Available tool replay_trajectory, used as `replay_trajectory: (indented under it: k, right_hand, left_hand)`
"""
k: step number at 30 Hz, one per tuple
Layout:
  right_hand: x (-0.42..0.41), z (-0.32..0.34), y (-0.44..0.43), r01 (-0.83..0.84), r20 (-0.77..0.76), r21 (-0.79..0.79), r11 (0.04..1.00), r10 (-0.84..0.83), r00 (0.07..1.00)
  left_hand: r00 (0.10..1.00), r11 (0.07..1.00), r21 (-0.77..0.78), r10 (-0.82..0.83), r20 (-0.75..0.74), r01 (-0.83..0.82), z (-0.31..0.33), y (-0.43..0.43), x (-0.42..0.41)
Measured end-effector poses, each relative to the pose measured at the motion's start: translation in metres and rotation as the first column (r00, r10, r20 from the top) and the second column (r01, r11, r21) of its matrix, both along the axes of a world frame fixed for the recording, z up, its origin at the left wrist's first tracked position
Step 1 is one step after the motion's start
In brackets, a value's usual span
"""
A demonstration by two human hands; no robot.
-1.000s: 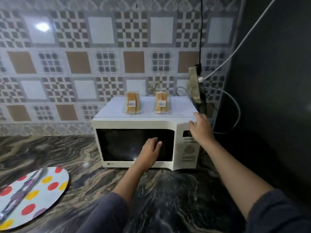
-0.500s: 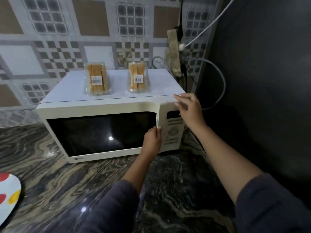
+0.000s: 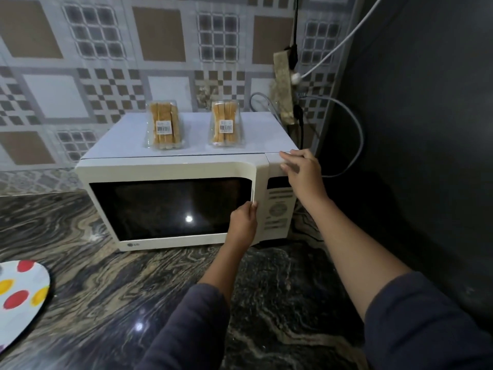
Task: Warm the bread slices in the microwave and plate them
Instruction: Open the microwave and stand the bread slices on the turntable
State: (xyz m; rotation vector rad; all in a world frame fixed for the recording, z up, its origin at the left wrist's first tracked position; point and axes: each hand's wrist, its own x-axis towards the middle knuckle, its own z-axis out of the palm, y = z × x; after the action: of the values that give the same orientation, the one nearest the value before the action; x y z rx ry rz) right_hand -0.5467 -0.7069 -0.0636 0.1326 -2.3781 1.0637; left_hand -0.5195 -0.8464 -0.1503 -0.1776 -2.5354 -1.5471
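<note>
Dark marbled counter [image 3: 106,276] fills the lower view, and the cream microwave [image 3: 173,169] stands at its back edge, against the tiled wall [image 3: 80,76] and close to the back right corner. Its door [image 3: 170,206] looks closed, dark glass facing us. At the counter's left edge sits a white plate [image 3: 24,297] with red and yellow dots, only partly in view and well apart from the microwave.

Now the hands: the left hand [image 3: 241,222] is on the door's right edge, fingers curled round it in a grip. The right hand [image 3: 301,169] rests on the microwave's top front right corner, fingers laid fairly straight over the edge, holding nothing.

The bread is up on the microwave's top, in two clear packs with barcode labels: the left pack [image 3: 164,125] and the right pack [image 3: 225,124], side by side with a gap between, toward the back. A grey cable [image 3: 357,134] loops just right of the microwave.
</note>
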Motion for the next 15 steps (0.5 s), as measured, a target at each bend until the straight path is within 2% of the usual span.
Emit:
replay_trajectory:
  k: [9, 15]
  right_hand:
    - [-0.004, 0.002, 0.005, -0.05, -0.019, -0.002, 0.999, 0.049, 0.999]
    - [-0.006, 0.0, 0.009, -0.089, -0.036, -0.039, 0.995, 0.088, 0.995]
  left_hand:
    - [0.998, 0.998, -0.052, 0.038, 0.047, -0.035, 0.002, 0.004, -0.007]
    - [0.999, 0.996, -0.09, 0.004, -0.045, -0.008, -0.018, -0.009, 0.03]
